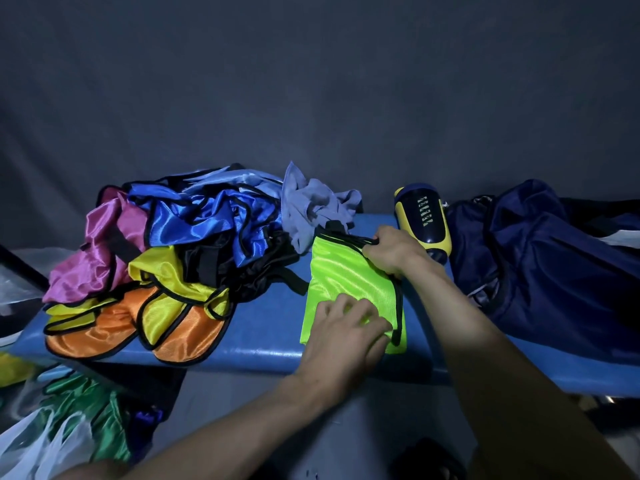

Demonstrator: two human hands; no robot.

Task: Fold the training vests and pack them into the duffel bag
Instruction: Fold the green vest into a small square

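A blue table (266, 344) carries everything. At its left lies a loose heap of vests (166, 258): pink, blue, yellow, orange and black, the orange ones hanging over the front edge. A grey cloth (311, 206) lies behind, at the heap's right end. Near the middle lies a folded green vest (336, 282). Just right of it stands a yellow-and-navy bottle (424, 220), then a navy duffel bag (554, 271).

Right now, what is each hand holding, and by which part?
The right hand grips the lime-green vest at its black-trimmed top right corner. The left hand presses on its lower end, fingers flat, gripping nothing.
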